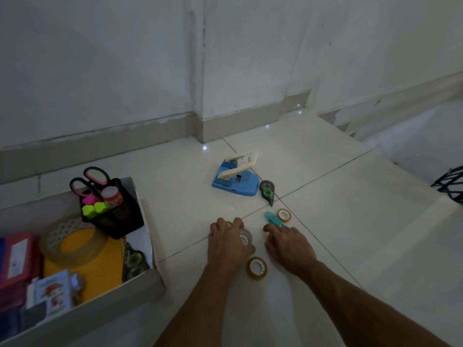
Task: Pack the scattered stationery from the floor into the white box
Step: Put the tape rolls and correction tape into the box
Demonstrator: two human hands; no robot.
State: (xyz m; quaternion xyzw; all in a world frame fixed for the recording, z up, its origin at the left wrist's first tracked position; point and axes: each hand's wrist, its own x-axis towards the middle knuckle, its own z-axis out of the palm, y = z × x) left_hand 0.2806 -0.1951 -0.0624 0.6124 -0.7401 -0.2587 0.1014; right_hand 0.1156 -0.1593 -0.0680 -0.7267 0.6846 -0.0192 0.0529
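On the tiled floor, my left hand (pixel 229 242) curls over a small clear tape roll (pixel 245 237), with another small roll partly hidden under its fingers. My right hand (pixel 288 242) lies over a yellowish tape roll (pixel 269 237), its fingertip next to a teal highlighter (pixel 274 219). Loose small tape rolls lie between my wrists (pixel 256 267) and beyond the highlighter (pixel 283 215). A blue hole punch (pixel 235 177) and a green correction tape (pixel 266 191) lie farther away. The white box (pixel 147 274) stands at the left.
The box holds a big clear tape roll (pixel 74 237), a yellow notebook, a black organiser (pixel 117 209) with scissors and highlighters, a correction tape and small boxes. Walls with a skirting board close off the far side. A black wire object (pixel 449 184) sits at the right edge.
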